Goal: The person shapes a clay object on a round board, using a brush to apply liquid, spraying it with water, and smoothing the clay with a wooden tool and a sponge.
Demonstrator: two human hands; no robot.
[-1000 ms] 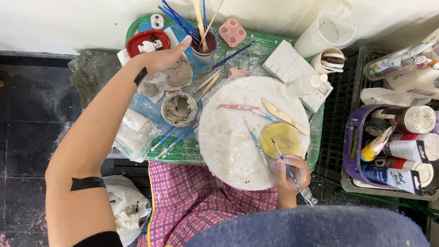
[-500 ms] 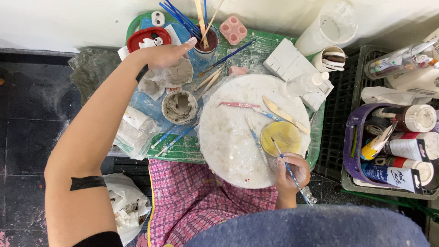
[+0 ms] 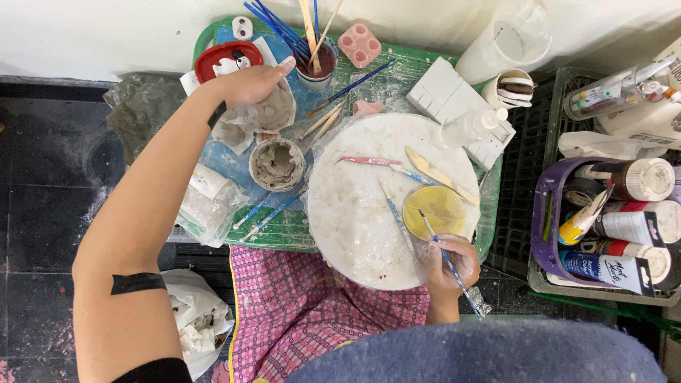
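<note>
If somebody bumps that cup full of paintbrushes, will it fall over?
Probably easily. The cup is small, and its long brushes and wooden sticks lean far past the rim, so it looks top-heavy. The dark liquid inside would likely spill. The left hand is right beside it, so a bump seems possible.

The round board [image 3: 362, 227] is white, smeared with pale grey, and a yellow disc [image 3: 434, 211] lies on it. The right hand [image 3: 448, 261] holds a brush [image 3: 445, 259] with a blue handle – speckled lighter. A pink tool [image 3: 369, 161] and a cream wooden knife [image 3: 440, 174] lie on the board. The tray [image 3: 284, 230] is green, dusted white. The bowl [image 3: 277, 164] holds grey paste. Near the left hand [image 3: 248, 84] sits a red dish [image 3: 225, 58]. The cup [image 3: 317, 67] holds dark red water and blue brushes. The apron [image 3: 298, 305] is pink check – the crate [image 3: 560, 266] purple.
</note>
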